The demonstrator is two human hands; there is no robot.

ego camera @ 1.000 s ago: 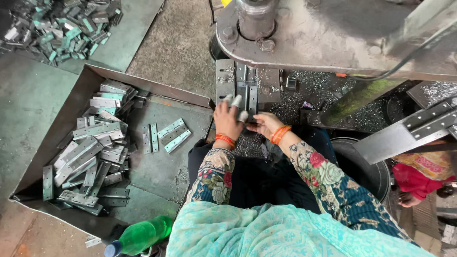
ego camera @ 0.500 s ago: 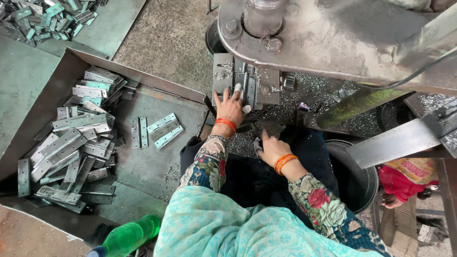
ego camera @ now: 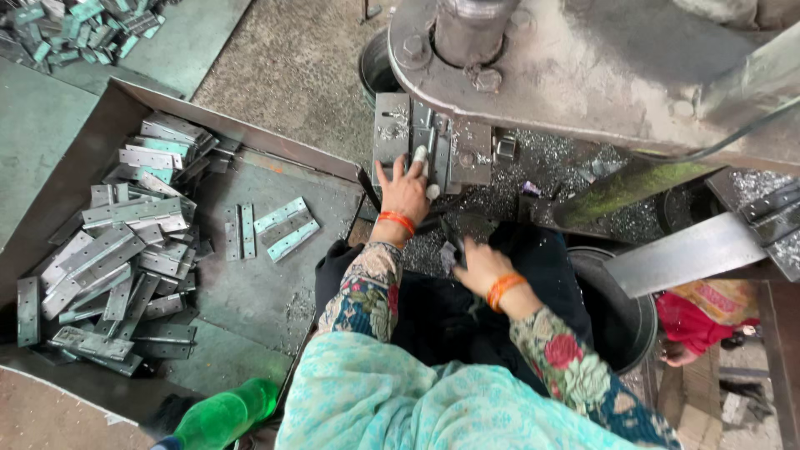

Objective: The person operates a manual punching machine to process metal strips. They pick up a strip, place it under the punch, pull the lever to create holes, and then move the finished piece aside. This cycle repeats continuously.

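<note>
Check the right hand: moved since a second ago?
Yes. The right hand has pulled back from the die block toward the lap; the left hand remains on the block.

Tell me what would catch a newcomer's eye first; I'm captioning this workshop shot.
The left hand pressed flat on the die block under the heavy press, top centre. The heap of metal hinges in the steel tray at left. The right hand lower, over dark cloth.
</note>
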